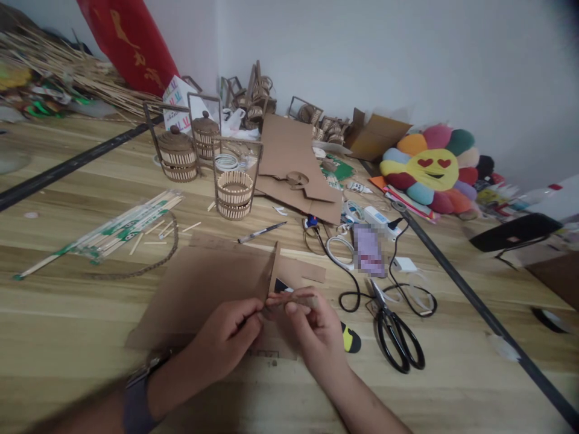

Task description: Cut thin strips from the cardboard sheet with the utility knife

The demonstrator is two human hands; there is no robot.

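Lower centre of frame: left hand (233, 334) and right hand (316, 331) both closed, pinching a thin brown strip (289, 300) between them, above cardboard (194, 295) on the surface (90, 337). Black-handled scissors (394, 331) lie right of the right hand; open slatted bucket (234, 194), upper centre-left.

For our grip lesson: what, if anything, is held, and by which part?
A brown strip: the right hand pinches it near one end, between thumb and fingers; the left hand's exact hold is hidden.
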